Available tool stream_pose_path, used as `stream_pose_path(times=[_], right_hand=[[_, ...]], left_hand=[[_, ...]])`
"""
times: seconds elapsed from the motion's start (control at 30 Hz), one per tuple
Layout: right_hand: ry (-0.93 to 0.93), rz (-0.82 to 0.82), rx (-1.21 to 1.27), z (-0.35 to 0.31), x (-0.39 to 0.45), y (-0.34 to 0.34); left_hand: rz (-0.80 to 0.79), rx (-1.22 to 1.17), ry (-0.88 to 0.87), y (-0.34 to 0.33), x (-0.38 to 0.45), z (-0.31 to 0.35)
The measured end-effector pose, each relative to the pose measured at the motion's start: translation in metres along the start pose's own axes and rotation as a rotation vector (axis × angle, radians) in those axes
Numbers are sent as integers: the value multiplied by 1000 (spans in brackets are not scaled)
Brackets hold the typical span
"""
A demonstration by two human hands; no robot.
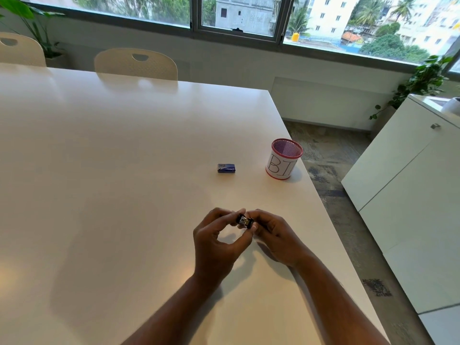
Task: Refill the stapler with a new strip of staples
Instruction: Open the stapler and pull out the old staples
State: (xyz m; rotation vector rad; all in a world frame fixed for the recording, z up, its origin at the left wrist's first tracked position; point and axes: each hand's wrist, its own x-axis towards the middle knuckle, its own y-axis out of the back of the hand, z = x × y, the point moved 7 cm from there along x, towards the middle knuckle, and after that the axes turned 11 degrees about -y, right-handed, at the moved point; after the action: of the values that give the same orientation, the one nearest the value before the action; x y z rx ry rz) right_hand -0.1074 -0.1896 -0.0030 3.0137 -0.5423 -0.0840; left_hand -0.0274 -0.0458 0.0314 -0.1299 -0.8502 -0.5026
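Holding the small stapler between them at the lower middle of the frame, the left hand and right hand both pinch it above the table, probably to open it. The blue staple box waits closed, further up.

Office meeting room. Evidence: long white worktop; 2 cream chairs along its far side; mesh pen holder near its right edge; white cabinets at right; potted plants; wide window overlooking city buildings.
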Motion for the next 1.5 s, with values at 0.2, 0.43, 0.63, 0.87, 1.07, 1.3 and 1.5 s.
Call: stream_pose_path(times=[0.2,0.43,0.63,0.87,1.07,1.3,1.5], right_hand=[[-1,37,-36,-2,-1,1],[-21,8,-88,2,-1,-1],[-18,14,-115,0,-3,-1],[13,24,-152,-6,-5,-4],[21,74,-155,-11,-9,-4],[55,215,-160,-4,-12,4],[176,262,-345,-11,-16,1]], left_hand=[[-1,7,0,2,0,1],[-21,14,-2,3,0,1],[-12,46,-14,4,-2,2],[9,70,-20,7,-4,-1],[31,84,0,10,-4,-5],[-56,-39,58,9,-1,-12],[-194,-162,107,9,-3,-18]])
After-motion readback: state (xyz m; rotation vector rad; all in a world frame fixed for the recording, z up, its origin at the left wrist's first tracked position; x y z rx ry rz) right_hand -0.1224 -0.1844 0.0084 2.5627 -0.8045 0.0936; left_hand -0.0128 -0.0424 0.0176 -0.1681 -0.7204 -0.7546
